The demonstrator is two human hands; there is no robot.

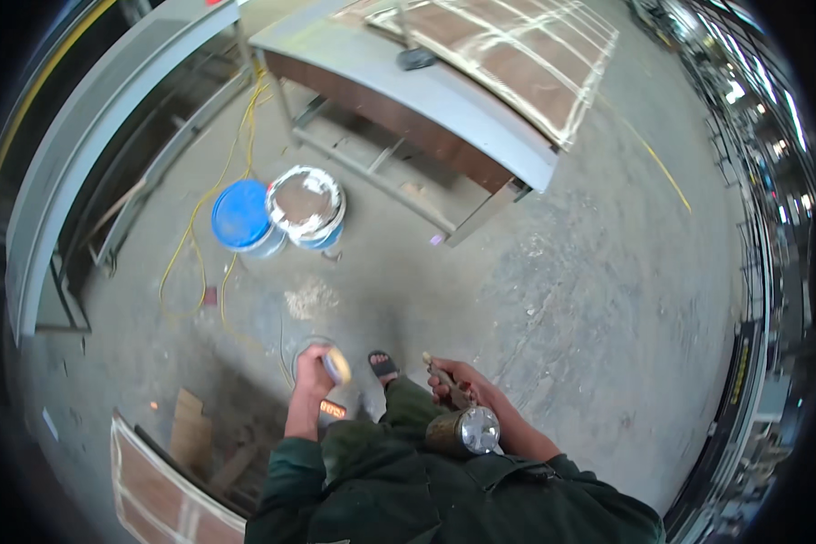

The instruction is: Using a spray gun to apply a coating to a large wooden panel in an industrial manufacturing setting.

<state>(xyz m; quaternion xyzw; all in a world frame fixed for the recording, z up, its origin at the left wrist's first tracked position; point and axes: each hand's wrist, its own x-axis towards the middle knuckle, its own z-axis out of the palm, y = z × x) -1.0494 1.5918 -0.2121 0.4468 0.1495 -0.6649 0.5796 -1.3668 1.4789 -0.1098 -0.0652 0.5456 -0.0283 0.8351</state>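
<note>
My left hand (310,370) is closed around what looks like a roll of tape (338,365), pale yellow with a whitish side. It is held out over the floor, left of my sandalled foot (383,364). My right hand (467,381) grips a greyish-brown hand tool (453,388) with a pale tip; its exact kind is unclear. Just below that hand, against my dark green jacket (508,499), is a brownish can (449,433) with a shiny silver end. Whether it joins the tool I cannot tell.
A blue-lidded bucket (241,214) and a white-smeared bucket (306,197) stand ahead, beside a yellow cable (193,238). Beyond is a grey-topped table (381,77) bearing a brown panel (517,77) with white lines. A similar panel (168,494) and cardboard (190,431) lie lower left.
</note>
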